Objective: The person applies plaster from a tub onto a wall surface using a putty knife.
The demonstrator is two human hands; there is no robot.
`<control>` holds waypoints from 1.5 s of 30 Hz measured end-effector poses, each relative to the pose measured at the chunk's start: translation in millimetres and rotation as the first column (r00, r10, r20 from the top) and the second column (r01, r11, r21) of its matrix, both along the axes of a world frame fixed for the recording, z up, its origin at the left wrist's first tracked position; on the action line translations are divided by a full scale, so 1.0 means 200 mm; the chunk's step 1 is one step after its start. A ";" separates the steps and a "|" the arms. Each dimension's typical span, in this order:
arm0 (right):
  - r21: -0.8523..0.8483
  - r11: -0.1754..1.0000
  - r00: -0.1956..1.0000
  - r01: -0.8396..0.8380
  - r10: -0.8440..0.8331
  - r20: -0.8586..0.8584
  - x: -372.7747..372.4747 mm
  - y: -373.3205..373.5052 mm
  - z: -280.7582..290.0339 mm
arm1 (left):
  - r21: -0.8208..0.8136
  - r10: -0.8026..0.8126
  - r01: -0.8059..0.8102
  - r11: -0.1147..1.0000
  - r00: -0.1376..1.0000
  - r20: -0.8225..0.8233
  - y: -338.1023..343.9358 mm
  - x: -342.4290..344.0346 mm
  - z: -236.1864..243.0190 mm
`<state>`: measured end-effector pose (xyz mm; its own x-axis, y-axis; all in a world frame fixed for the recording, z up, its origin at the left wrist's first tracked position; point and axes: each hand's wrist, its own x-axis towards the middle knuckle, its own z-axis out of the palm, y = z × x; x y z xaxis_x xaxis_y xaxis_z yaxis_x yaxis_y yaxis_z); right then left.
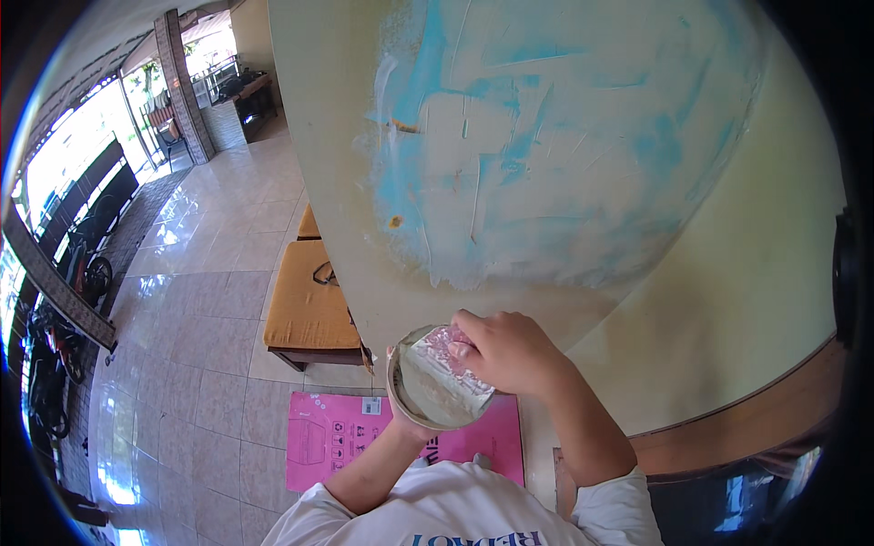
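Observation:
My left hand [407,426] supports a round, pale bowl [393,393] from below and from its left side; most of its fingers are hidden behind the bowl. Whitish putty [423,393] coats the inside. In my right hand [514,350] is a flat pink putty spreader [448,348], smeared with white putty. Fingers and thumb pinch its upper edge, while its lower edge lies in the bowl. Ahead stands a cream wall [337,164] with a large patch of whitish putty [583,173] over light blue paint.
A mustard-cushioned bench [309,296] stands at the left, with a dark strap-like item on it. Beneath my arms a pink cardboard sheet [314,446] lies on the tiled floor [200,364]. Motorbikes [50,364] are parked far left. A brown wooden edge [728,432] curves at the lower right.

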<state>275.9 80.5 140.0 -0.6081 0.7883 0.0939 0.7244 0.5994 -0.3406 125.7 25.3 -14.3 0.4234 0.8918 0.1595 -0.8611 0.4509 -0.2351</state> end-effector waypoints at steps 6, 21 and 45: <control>-0.021 0.999 0.996 0.037 -0.039 -0.085 0.04 0.02 0.05 | 0.100 0.139 -0.116 0.988 0.953 -0.268 0.00 -0.01 -0.03; -0.118 0.992 0.994 -0.044 0.031 -0.107 0.20 0.13 -0.09 | 0.262 0.302 -0.179 0.948 0.763 -0.571 0.05 0.16 -0.01; 0.270 0.960 0.695 -0.075 0.245 -0.676 0.52 0.27 -0.24 | 0.484 0.707 -0.520 0.704 0.578 -0.407 0.14 0.28 0.04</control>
<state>379.6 133.9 91.4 -0.4146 0.5948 0.6886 0.2146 0.7993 -0.5612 181.6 53.2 -6.6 -0.1182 0.9163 0.3826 -0.8801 -0.2751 0.3870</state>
